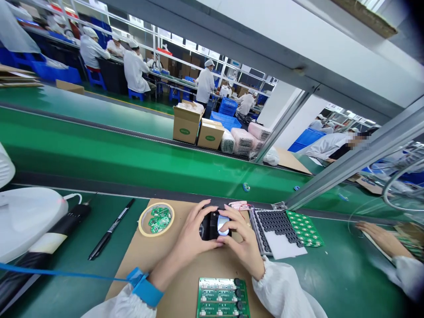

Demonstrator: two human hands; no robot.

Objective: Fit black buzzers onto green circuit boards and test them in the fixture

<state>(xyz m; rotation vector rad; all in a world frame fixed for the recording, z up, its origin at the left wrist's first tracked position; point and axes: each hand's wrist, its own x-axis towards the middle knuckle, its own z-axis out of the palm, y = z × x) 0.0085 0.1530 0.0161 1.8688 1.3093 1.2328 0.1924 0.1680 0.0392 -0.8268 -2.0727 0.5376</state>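
My left hand [194,229] and my right hand [240,236] both grip a small black device [208,226] above a brown cardboard sheet [179,282]. A shiny white-and-blue part [223,225] sits in the device, under my right fingertips. Pink-and-red wires [238,205] lie just beyond my right hand. To the left of my hands, a tape roll [156,219] rings several small green circuit boards. A green circuit board panel [222,298] lies near my body. A blue wrist strap [144,287] circles my left wrist, and its cord runs off to the left.
To the right, a black-studded tray [276,229] stands beside a green board strip [304,228]. A black marker [111,229] and a black tool [43,238] lie left. A co-worker's hand [376,238] rests at right. Beyond a metal post, a conveyor [132,159] runs across.
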